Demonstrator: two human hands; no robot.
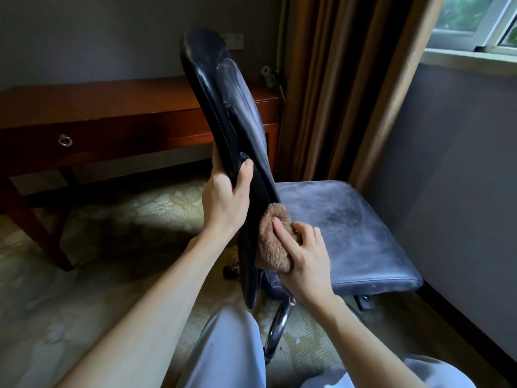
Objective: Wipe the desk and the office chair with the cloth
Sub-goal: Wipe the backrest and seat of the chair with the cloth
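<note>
The office chair stands in front of me, seen from its side: a dark leather backrest [223,88] rising to the upper left and a dusty blue-grey seat [349,219] to the right. My left hand [226,197] grips the backrest's near edge, thumb on the front face. My right hand [302,259] holds a fluffy brown cloth [272,242] and presses it against the low part of the backrest where it meets the seat. The reddish wooden desk [112,107] stands behind the chair, along the wall.
A brown curtain [349,79] hangs behind the chair, next to a window [475,21] at the upper right. A grey wall [461,177] runs close along the seat's right side. The chair's chrome base [279,326] and patterned carpet [112,233] lie below.
</note>
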